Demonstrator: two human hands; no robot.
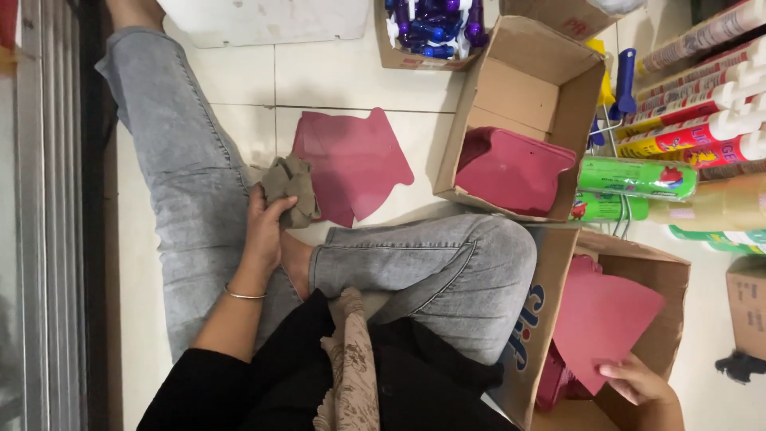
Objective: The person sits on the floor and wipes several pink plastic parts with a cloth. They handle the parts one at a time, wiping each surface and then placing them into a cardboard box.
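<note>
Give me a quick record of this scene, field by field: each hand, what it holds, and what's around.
Left hand: grips a crumpled grey-brown cloth near the knee
Right hand: holds a dark red sheet over an open cardboard box
Floor: loose red sheets on white tiles
Second box: stack of red sheets inside
Far right: bottles lying in rows

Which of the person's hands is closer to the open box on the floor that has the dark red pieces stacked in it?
Left. The left hand, gripping a crumpled cloth, lies across the floor tiles from the open box. The right hand holds a red sheet over another box, farther away.
</note>
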